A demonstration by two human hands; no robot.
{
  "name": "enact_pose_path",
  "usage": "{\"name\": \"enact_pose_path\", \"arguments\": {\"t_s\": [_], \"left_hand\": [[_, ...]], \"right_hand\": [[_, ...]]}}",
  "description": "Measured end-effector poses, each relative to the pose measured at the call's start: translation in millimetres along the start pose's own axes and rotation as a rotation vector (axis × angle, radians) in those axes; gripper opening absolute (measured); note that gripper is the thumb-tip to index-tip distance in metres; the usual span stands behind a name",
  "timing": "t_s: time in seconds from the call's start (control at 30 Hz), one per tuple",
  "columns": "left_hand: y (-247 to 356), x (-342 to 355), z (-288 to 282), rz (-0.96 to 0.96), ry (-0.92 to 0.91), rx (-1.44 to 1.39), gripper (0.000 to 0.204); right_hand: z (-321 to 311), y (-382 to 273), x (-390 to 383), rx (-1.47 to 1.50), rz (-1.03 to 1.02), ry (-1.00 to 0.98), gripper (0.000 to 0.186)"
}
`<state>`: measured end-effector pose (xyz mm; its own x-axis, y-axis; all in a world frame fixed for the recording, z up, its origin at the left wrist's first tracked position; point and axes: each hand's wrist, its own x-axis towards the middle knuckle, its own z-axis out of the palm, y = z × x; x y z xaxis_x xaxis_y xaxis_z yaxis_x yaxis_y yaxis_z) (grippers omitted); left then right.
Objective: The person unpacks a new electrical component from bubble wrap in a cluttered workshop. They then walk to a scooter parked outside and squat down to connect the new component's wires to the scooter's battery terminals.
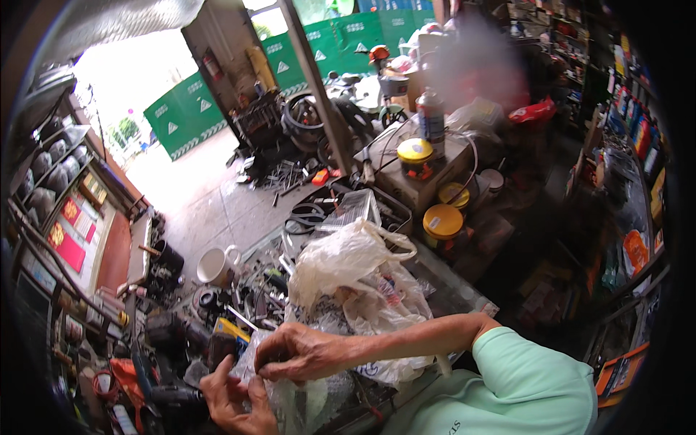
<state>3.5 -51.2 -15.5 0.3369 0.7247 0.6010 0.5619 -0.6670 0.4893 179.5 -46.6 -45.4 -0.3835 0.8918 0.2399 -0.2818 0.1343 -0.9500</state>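
Observation:
At the lower middle, my two hands are close together over a clear plastic bag [312, 399]. My right hand [303, 353] reaches across from the right, its fingers pinched on the upper edge of this bag. Just below and to the left, my left hand [235, 400] is curled with its thumb and fingers at the bag's left edge; its grip there is partly hidden. I cannot make out what the bag contains. A crumpled white plastic bag [348, 261] lies on the bench just beyond my right forearm.
Loose metal parts and tools [254, 297] cover the bench around a white mug [217, 267]. A dark power tool [177, 399] lies left of my left hand. Yellow-lidded tubs [442, 221] and a spray can [431, 119] stand beyond; stocked shelves [638, 145] line the right.

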Motion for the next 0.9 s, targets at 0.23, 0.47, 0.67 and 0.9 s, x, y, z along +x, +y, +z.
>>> {"name": "enact_pose_path", "arguments": {"t_s": [0.23, 0.47, 0.67, 0.9], "left_hand": [[-6, 3, -4, -0.041, 0.017, -0.154, 0.005], [-12, 11, -1, -0.364, -0.089, -0.502, 0.013], [-15, 17, -1, -0.185, 0.028, -0.302, 0.012], [-6, 18, 5, -0.025, 0.141, -0.129, 0.008]], "right_hand": [[5, 0, -1, 0.005, 0.025, 0.094, 0.014], [4, -8, 1, -0.042, 0.052, 0.084, 0.015], [7, -14, -1, -0.071, 0.076, 0.099, 0.016], [0, -17, 6, 0.004, 0.223, 0.067, 0.015]]}}
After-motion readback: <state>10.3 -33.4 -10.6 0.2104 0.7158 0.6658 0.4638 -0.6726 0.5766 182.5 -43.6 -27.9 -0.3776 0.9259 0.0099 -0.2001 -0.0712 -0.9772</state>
